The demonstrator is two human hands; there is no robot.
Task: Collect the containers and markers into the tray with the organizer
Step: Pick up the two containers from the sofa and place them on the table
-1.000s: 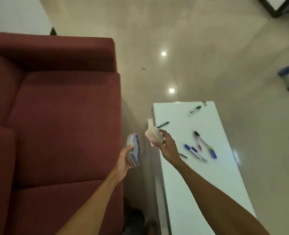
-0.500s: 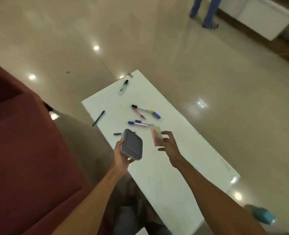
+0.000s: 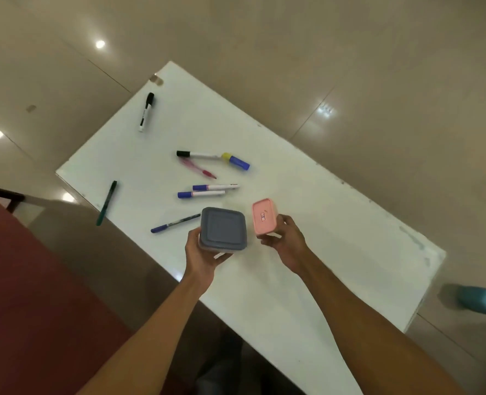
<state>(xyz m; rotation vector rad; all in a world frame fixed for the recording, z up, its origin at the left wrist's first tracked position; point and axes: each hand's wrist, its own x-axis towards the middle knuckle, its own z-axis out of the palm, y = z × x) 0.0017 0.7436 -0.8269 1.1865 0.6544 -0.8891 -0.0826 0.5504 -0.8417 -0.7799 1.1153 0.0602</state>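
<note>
My left hand (image 3: 200, 252) grips a square container with a grey-blue lid (image 3: 223, 230), held lid up over the white table (image 3: 307, 201). My right hand (image 3: 287, 242) holds a smaller container with a pink lid (image 3: 264, 215) just to its right. Several markers and pens lie scattered on the table beyond my hands: a black-capped marker (image 3: 146, 111) at the far end, a yellow-and-blue marker (image 3: 236, 161), two blue-capped markers (image 3: 204, 191), a pink pen (image 3: 197, 168), a blue pen (image 3: 174, 223) and a dark green pen (image 3: 106, 202) at the left edge. No tray or organizer is in view.
A dark red sofa (image 3: 36, 309) fills the lower left, close to the table's left edge. A blue bottle (image 3: 479, 302) lies on the glossy tiled floor (image 3: 350, 52) past the table's right end.
The view swung from the sofa to the table. Both hands, still holding the two containers, came over the table, and the lids now face up.
</note>
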